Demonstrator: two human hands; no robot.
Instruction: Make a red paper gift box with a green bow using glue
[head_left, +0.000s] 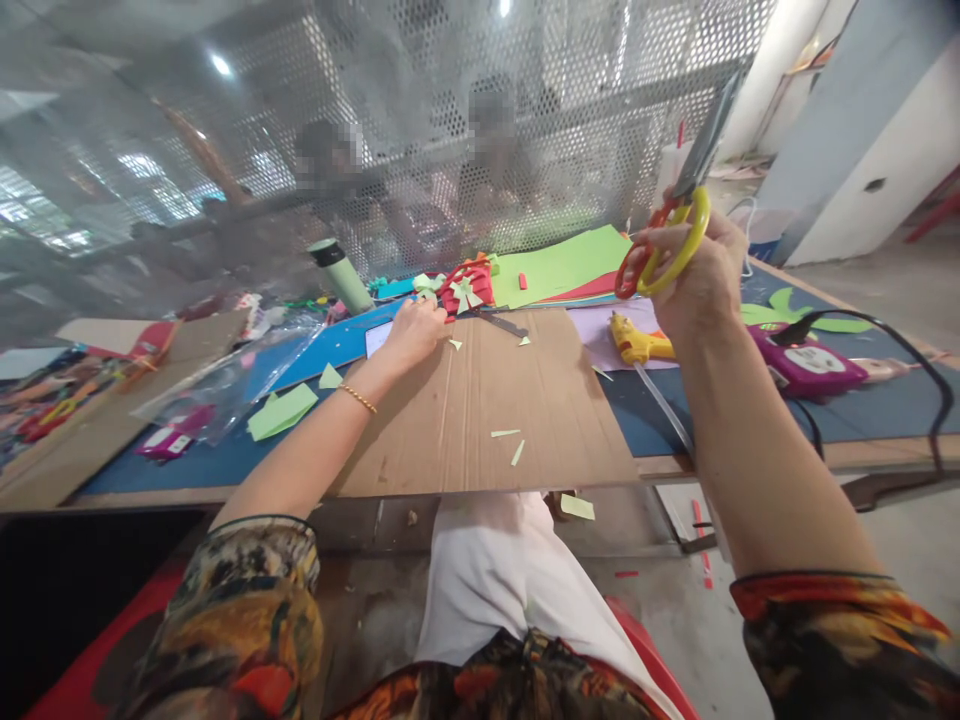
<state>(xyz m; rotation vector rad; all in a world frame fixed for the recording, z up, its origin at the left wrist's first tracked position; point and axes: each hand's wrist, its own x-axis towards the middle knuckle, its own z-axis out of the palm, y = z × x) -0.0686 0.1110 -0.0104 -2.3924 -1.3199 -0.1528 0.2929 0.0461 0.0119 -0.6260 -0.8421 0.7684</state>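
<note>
My right hand (701,265) is raised above the table's right part and grips scissors (686,205) with one yellow and one red handle, blades pointing up. My left hand (420,328) is at the far edge of the brown cardboard sheet (480,400), fingers curled. What its fingertips hold, if anything, is hidden. Right beside them sits a small red craft piece (469,290) with a pale green bow. A dark, slim tool (499,322) lies on the cardboard in front of it. Pale green paper scraps (517,452) are scattered on the cardboard.
A yellow glue gun (637,342) and a purple power strip (806,362) with a black cable lie at right. Behind are green paper sheets (555,265) and a green bottle (341,275). Folded green paper (281,412) and a plastic bag (240,375) lie left. A perforated screen (420,120) stands behind.
</note>
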